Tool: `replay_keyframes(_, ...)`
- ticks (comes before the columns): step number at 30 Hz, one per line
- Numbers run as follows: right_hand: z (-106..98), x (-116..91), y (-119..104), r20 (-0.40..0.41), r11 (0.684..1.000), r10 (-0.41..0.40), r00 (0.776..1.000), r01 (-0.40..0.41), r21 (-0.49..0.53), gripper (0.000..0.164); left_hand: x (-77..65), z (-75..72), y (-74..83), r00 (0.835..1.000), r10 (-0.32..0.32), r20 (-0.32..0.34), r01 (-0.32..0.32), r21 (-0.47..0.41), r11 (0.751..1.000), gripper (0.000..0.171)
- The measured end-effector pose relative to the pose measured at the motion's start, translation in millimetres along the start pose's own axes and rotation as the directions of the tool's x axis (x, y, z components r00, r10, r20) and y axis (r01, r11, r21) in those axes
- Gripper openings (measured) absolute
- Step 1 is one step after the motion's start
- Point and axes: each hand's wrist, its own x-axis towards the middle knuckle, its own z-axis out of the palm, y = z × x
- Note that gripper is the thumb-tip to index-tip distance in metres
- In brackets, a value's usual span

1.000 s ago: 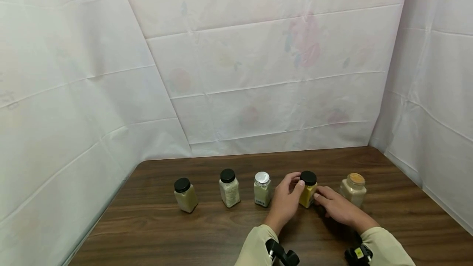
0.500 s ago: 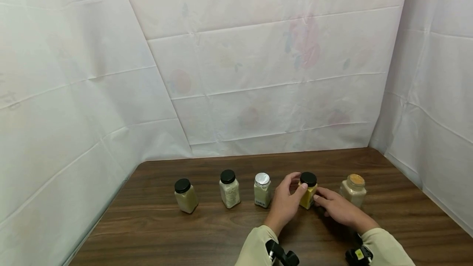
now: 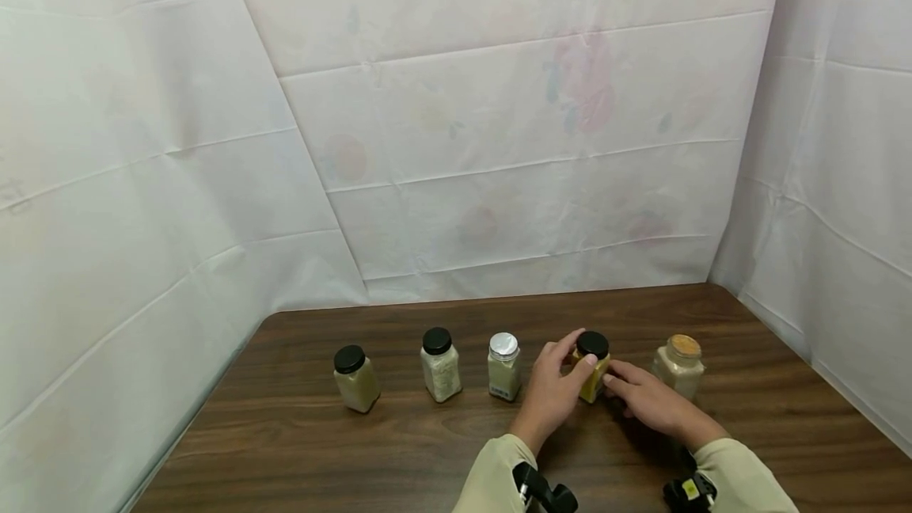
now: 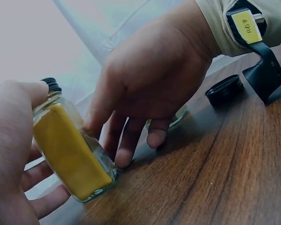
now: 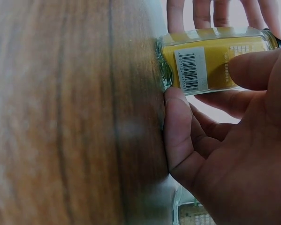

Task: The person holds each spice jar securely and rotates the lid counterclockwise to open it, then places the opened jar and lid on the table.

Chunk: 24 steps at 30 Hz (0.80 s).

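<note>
Yellow jar (image 4: 70,150) stands upright on the desk (image 3: 356,465), right half, closer to the far edge than the near one. Long axis vertical, black cap (image 3: 593,343) on top. It sits between both hands. Left hand (image 3: 550,390) has the high grip: thumb against the cap's near side, fingers round the far side, narrow, holding the jar. Right hand (image 3: 659,406) is low on the right side, relaxed fingers touching the body near the base. My read: left is nearer the cap, right nearer the base.
</note>
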Motion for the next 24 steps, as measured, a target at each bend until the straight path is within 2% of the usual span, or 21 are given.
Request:
replay_keyframes(13,0.4,-0.4,-0.1,0.005,1.000,-0.008,1.000,0.008,-0.003,0.059,-1.3,2.6,-1.0,0.998,-0.004,-0.060,0.001,-0.041,0.999,0.041)
replay_keyframes(19,0.4,-0.4,0.2,0.005,1.000,-0.011,1.000,0.011,0.002,0.058,-2.9,0.1,0.4,0.998,-0.018,-0.060,0.010,-0.120,0.993,0.033)
replay_keyframes(24,0.0,0.2,-0.2,0.006,1.000,-0.013,1.000,0.013,0.005,0.058,-3.3,-1.6,1.3,0.996,-0.015,-0.086,0.004,-0.126,0.992,0.024)
